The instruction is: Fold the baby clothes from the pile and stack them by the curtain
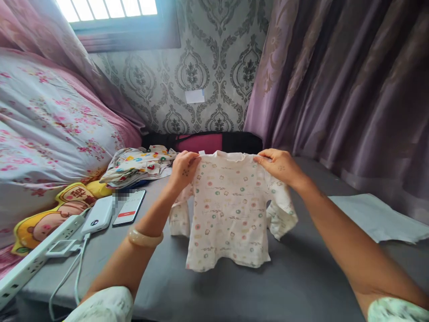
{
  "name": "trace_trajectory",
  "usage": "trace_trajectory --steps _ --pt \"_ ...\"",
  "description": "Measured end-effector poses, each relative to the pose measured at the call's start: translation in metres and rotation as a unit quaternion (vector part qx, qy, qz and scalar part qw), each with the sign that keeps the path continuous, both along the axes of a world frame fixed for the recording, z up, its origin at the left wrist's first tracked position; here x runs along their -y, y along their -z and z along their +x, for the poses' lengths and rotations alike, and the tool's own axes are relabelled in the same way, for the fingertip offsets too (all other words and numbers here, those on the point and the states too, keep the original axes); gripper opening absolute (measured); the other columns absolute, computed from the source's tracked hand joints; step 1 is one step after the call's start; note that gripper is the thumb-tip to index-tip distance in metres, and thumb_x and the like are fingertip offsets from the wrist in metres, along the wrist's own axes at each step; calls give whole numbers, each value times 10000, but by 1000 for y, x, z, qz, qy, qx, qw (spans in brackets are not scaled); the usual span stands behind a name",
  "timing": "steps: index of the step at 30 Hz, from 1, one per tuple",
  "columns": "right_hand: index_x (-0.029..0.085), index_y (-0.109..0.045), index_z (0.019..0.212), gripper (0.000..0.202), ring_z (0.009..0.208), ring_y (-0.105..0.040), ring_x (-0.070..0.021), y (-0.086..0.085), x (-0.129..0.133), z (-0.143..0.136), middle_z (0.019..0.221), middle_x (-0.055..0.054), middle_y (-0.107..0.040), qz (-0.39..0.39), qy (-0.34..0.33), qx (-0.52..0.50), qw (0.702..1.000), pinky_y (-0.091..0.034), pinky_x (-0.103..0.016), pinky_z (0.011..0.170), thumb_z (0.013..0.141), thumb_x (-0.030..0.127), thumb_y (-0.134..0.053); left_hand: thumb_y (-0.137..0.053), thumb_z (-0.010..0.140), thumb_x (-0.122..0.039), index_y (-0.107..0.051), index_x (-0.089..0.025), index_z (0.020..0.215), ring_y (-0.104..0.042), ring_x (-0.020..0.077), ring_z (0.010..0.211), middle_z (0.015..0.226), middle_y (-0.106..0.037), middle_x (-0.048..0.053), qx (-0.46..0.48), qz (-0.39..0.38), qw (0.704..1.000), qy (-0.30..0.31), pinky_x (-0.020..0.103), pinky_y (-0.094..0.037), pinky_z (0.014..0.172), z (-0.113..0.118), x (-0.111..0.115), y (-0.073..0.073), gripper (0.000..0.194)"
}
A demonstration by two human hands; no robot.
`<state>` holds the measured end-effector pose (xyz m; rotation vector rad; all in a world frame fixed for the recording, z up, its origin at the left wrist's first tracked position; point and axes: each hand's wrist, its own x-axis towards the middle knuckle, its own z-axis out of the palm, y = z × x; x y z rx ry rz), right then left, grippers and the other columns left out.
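A small white shirt with a print of little coloured figures hangs spread between my hands, its neckline at the top. My left hand pinches the shoulder on the left side, and my right hand pinches the other shoulder. Both sleeves droop outward, the right one bent at its end. The lower hem hangs just over or touches the grey surface; which one is unclear.
On the left are folded clothes, a phone, a white power bank, a power strip with cables and a yellow pig cushion. A white cloth lies at right.
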<state>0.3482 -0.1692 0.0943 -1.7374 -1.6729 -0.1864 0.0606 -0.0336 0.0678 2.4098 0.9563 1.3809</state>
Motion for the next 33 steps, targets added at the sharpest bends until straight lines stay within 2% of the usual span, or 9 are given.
trace_trajectory --steps 5,7,10,14,18,33 --pt "221 -729 953 291 868 -623 -231 66 -34 10 971 -83 -699 -84 65 65 992 -419 -313 702 921 406 -507 -529 837 -294 -690 -204 802 -539 217 766 762 -611 68 -44 -68 997 -12 340 -401 782 30 -40 78 188" --pt "227 -718 995 302 916 -619 -237 86 -43 13 1013 -89 -687 -109 70 79 988 -410 -306 698 943 403 -478 -517 847 -282 -681 -200 801 -545 222 786 776 -622 77 -52 -74 996 -14 348 -401 801 40 -51 100 189" --pt "238 -695 1049 312 935 -616 -230 108 -55 17 1052 -77 -671 -141 82 89 983 -397 -297 694 965 408 -448 -493 860 -252 -669 -193 801 -540 216 791 781 -621 73 -75 -73 994 -39 347 -407 804 50 -64 123 195" --pt "242 -679 1078 309 948 -608 -211 126 -67 23 1077 -61 -656 -175 97 100 975 -388 -278 709 978 403 -435 -476 881 -229 -655 -181 805 -539 205 805 803 -622 68 -115 -57 990 -56 335 -415 803 56 -76 141 200" --pt "245 -672 1083 303 949 -605 -209 137 -78 28 1086 -59 -653 -189 108 105 970 -389 -271 712 980 406 -437 -463 902 -230 -647 -180 814 -545 207 827 829 -628 74 -141 -43 988 -53 335 -420 816 61 -86 154 210" --pt "230 -664 1076 304 1007 -608 -217 165 -121 41 1106 -66 -644 -239 102 104 960 -397 -280 775 994 400 -426 -444 928 -236 -675 -178 928 -577 204 891 906 -658 86 -202 -63 975 -75 324 -433 868 75 -128 183 239"
